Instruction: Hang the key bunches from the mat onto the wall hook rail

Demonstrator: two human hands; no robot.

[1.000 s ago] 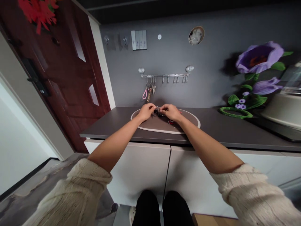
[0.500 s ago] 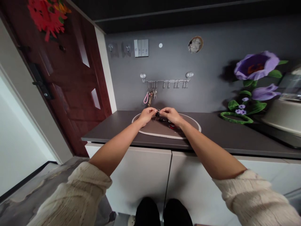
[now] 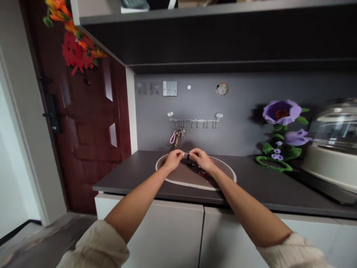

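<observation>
My left hand (image 3: 174,159) and my right hand (image 3: 201,158) meet just above the oval brown mat (image 3: 181,179) with a pale rim. Both are closed in a pinch on opposite sides of a thin metal key ring (image 3: 187,153). Below the ring hangs a small black piece (image 3: 188,160), too small to make out fully. Beside my right wrist, a small red item (image 3: 202,174) lies on the mat among other little things, partly covered by that hand.
Behind my hands, a clear hook rail (image 3: 195,120) on the grey wall carries keys (image 3: 182,133) and a pink strap (image 3: 173,137) at its left. Purple artificial flowers (image 3: 281,111) and a domed appliance (image 3: 331,156) stand right. A dark shelf (image 3: 212,41) overhangs the counter (image 3: 134,175).
The view has tilted up, showing more of the shelf. My hands have drawn slightly apart, and the ring between them shows more plainly with the black piece hanging below.
</observation>
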